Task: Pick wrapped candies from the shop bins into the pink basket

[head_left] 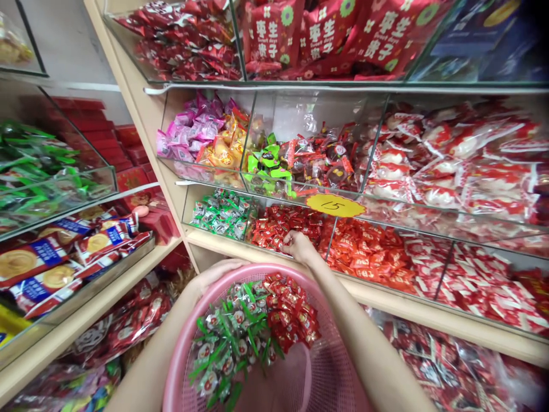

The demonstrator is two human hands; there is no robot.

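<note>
The left hand (214,276) holds the basket (174,366); the right hand (299,247), narrowed, contents unclear, touches likely light, slippery candies (266,226), best pinched individually.

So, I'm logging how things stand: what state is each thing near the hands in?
Round pink plastic basket: partly filled, some floor bare
Green-and-clear wrapped candies in basket: wrapped, heaped
Red shiny wrapped candies in basket: wrapped, heaped alongside
Left hand: at basket's far rim
Right hand: in red-candy bin
Yellow scalloped card: facing outward, marked 15
</note>
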